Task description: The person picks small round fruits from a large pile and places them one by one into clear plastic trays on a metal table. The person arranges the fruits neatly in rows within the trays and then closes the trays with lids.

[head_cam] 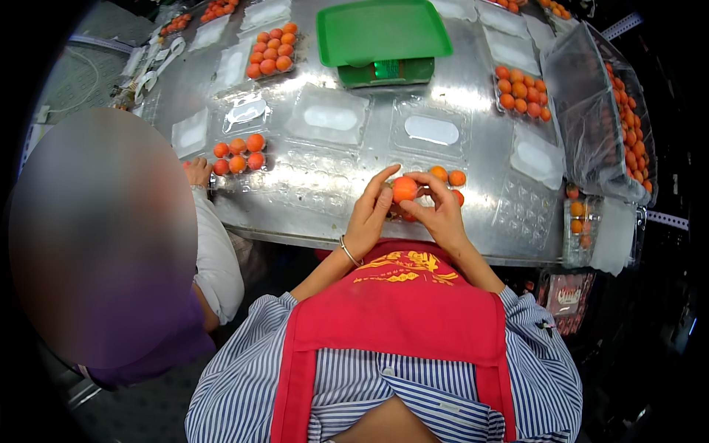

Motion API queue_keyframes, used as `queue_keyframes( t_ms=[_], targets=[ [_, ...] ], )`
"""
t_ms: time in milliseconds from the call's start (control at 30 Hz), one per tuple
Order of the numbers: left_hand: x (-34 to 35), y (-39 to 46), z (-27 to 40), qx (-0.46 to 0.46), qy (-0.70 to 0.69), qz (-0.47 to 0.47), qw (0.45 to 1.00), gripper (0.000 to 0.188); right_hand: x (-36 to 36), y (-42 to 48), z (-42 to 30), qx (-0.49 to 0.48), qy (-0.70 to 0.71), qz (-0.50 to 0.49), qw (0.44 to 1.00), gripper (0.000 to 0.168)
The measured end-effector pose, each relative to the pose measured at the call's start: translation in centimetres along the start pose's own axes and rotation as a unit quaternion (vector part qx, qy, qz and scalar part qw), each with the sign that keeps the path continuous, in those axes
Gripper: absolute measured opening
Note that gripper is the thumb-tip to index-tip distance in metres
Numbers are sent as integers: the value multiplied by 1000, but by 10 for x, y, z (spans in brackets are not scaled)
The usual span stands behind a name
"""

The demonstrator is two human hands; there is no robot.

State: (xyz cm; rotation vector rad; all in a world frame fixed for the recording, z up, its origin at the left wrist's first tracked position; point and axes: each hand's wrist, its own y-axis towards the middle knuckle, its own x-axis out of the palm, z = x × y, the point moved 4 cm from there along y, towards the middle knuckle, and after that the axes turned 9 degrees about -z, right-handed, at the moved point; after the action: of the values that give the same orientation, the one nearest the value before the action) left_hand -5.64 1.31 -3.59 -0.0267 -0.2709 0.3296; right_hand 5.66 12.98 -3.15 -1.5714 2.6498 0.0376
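Both my hands hold one orange-red round fruit [405,189] between them, close to the near edge of a steel table. My left hand [372,213] cups its left side, and a metal bangle circles that wrist. The fingers and thumb of my right hand [440,213] hold its right side. Around and partly under my hands are several more orange fruits [457,178]; the hands hide some of them, and their tray can hardly be made out. Left of my hands lie clear plastic trays with moulded cups [310,180]. Another such tray [520,207] lies to the right.
A co-worker's hand [198,171] touches the table beside a tray of fruits [238,155]. A green tray [382,33] rests on a green box at the back. Plastic-lined crates of fruit [631,133] stand at right. Clear lids [432,129] and filled trays [271,50] lie farther back.
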Motion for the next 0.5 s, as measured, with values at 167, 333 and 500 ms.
queue_keyframes(
  t_ms=[167, 333, 500],
  targets=[
    [2, -1, 3, -34, -64, 6, 997, 48, 0, 1, -24, -63, -109, 24, 992, 43],
    [-5, 4, 0, -22, -25, 52, 998, 49, -10, 5, -13, -58, -149, 72, 984, 43],
    [-32, -5, -9, -70, -9, 154, 986, 44, -32, 36, 25, -25, -241, 123, 962, 43]
  ],
)
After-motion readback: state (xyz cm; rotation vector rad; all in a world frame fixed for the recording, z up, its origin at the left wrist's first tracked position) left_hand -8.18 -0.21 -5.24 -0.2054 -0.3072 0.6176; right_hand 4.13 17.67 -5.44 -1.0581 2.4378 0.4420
